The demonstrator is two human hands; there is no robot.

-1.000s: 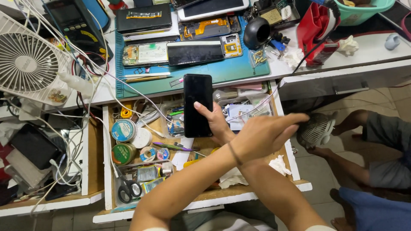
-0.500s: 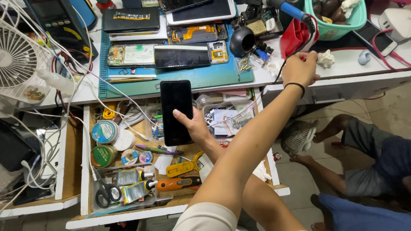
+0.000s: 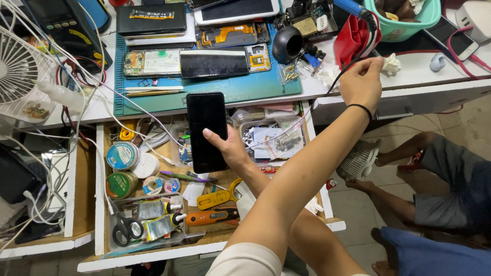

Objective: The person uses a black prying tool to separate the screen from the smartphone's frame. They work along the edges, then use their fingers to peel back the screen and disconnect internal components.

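Over the open drawer (image 3: 99, 204), near centre: right hand (image 3: 232, 153) clamped on black phone (image 3: 204, 122), thumb across dark screen. Far right, at desk edge: left hand (image 3: 360, 82) curled beside black cable (image 3: 358, 49); grip not discernible. Phone unopened, not on green mat (image 3: 245, 89); no tool in hand.

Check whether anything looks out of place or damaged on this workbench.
Two opened phones lie on the green mat with their circuit boards bare. White cables trail in a tangle into the open drawer. The right hand holds a black phone, crossing under the left hand by a crumpled tissue.
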